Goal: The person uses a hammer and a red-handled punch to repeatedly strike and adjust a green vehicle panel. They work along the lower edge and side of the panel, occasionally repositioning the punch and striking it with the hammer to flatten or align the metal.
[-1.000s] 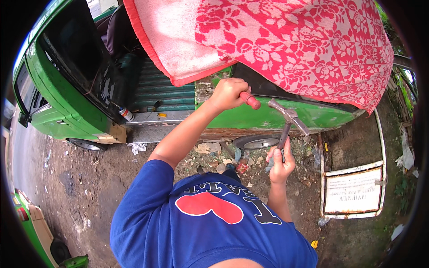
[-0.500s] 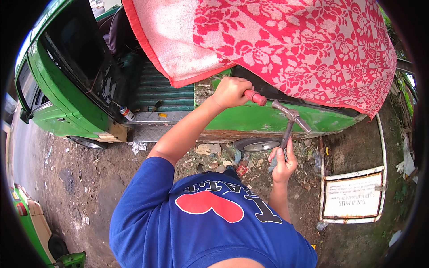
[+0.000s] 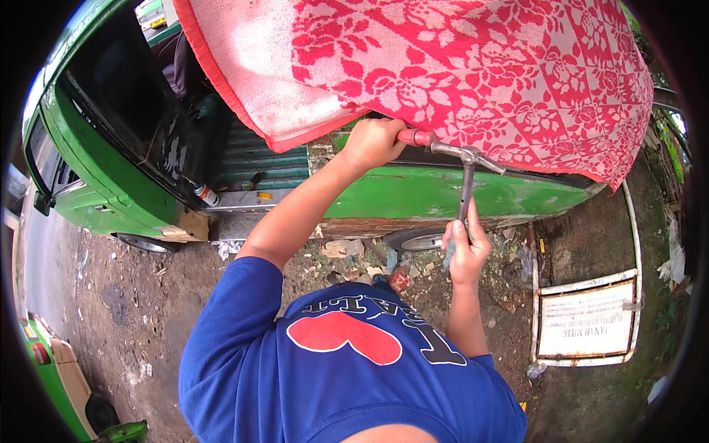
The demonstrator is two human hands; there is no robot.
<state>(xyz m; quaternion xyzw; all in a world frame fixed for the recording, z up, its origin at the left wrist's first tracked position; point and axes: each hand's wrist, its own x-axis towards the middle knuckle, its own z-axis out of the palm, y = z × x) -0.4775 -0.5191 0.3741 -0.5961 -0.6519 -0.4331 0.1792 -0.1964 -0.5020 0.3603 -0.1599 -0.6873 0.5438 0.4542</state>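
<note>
My left hand (image 3: 373, 144) is wrapped around a red-handled tool (image 3: 415, 137). Only the handle's butt end shows; the rest of the tool is hidden by the fist, against the pink floral cloth and the green vehicle's side. In my right hand (image 3: 469, 255) is a metal hammer (image 3: 467, 173), gripped low on its handle with the head up. One face of the hammer head meets, or nearly meets, the butt of the red handle. Behind both hands stands the green vehicle (image 3: 413, 193), its side opening partly covered by the pink floral cloth (image 3: 443, 74).
A spray can (image 3: 207, 195) and a small yellow object (image 3: 264, 196) lie by the vehicle's door sill. Rubble and litter (image 3: 343, 249) cover the ground under the wheel (image 3: 421, 238). A white-framed sign (image 3: 587, 317) lies at the right. Another green vehicle (image 3: 70, 376) is at lower left.
The hammer head has swung left and up to the butt of the red handle; a gap was there before. The left hand, still gripping the tool, sits slightly further left and higher.
</note>
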